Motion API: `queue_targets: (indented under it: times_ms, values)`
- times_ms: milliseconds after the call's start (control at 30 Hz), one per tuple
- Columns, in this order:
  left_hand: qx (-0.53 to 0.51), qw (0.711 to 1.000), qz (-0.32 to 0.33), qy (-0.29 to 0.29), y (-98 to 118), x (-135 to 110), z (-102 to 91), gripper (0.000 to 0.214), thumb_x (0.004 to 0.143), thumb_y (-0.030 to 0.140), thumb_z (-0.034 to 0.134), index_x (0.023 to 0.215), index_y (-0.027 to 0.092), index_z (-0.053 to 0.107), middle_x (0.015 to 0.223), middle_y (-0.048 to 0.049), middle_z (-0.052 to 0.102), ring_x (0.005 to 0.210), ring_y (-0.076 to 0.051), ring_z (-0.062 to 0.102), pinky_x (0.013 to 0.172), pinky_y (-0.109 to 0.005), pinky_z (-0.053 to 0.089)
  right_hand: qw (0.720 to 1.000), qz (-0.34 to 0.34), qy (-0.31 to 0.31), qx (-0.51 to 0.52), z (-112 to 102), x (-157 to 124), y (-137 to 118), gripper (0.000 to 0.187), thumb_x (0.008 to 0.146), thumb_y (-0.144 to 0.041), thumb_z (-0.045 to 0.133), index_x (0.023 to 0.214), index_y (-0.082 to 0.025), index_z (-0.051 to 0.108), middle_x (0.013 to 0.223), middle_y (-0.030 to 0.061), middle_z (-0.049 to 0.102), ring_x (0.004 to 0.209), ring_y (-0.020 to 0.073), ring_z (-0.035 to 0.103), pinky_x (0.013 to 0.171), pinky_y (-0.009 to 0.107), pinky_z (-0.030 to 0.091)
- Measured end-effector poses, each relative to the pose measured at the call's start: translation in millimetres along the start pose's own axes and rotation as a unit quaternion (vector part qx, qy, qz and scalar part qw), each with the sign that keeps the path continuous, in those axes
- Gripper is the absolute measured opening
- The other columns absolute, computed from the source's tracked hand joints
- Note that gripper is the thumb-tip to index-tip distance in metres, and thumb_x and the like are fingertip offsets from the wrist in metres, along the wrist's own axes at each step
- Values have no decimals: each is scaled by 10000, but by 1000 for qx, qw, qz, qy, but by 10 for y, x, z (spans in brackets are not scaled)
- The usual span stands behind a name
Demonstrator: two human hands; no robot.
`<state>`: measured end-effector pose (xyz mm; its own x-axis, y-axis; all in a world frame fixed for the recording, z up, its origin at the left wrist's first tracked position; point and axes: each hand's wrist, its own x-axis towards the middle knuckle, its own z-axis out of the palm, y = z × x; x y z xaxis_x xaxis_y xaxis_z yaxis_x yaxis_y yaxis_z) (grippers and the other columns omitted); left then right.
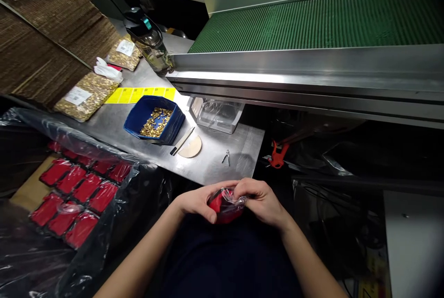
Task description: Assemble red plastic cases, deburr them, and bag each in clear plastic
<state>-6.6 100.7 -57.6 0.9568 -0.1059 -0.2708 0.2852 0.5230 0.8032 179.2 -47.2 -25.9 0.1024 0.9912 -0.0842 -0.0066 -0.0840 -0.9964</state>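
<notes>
While hands (262,201) hold a red packet (227,214), a bin (175,127) contains gold pieces (151,129).

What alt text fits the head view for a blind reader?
The left hand holds a red packet while the right hand pinches its clear plastic. Beyond, a metal table bears a blue bin of gold pieces; other red packets lie at left, a green belt upper right.
</notes>
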Motion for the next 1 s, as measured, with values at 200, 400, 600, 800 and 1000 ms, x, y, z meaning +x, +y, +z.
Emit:
queue_targets:
  times_ms: [200, 400, 600, 800, 1000]
  values:
    - [-68, 989, 50, 118, -172, 159, 251, 1070, 666, 690, 833, 1513, 158, 451, 1289, -160, 652, 1170, -334, 648, 1025, -429, 494, 990, 35, 123, -57, 5, 10, -10, 139, 877, -159, 619, 857, -207, 748, 860, 17, 691, 804, 155, 646, 754, 265, 488]
    - [12, 960, 101, 259, -260, 120, 409, 936, 666, 402, 942, 1455, 202, 481, 1261, -103, 605, 1162, -268, 596, 1053, -377, 452, 962, 99, 201, -157, 123, -218, 5, 156, 943, -238, 597, 859, -200, 723, 844, 14, 692, 774, 155, 632, 721, 265, 446]
    - [87, 964, 100, 229, -232, 29, 478, 824, 728, 328, 908, 1413, 246, 458, 1286, -100, 550, 1191, -274, 570, 1032, -397, 472, 944, 280, 127, 124, 236, -337, 125, 217, 871, -335, 613, 746, -158, 616, 632, -8, 613, 537, 109, 556, 549, 223, 425]
    - [269, 932, 110, 216, -67, 106, 621, 236, 916, 253, 696, 1135, 216, 619, 1173, -66, 537, 1114, -224, 545, 1013, -355, 427, 907, 333, 63, 249, 230, -347, 157, 237, 837, -342, 515, 663, -180, 509, 474, -72, 382, 401, 60, 286, 406, 199, 261]
    - [161, 941, 35, 294, -216, 214, 660, 114, 913, 265, 650, 962, 182, 591, 997, -32, 533, 936, -194, 516, 866, -316, 414, 921, 289, 24, 260, 90, -387, 53, 274, 948, -436, 571, 884, -172, 531, 711, -29, 515, 566, 73, 443, 546, 205, 414]
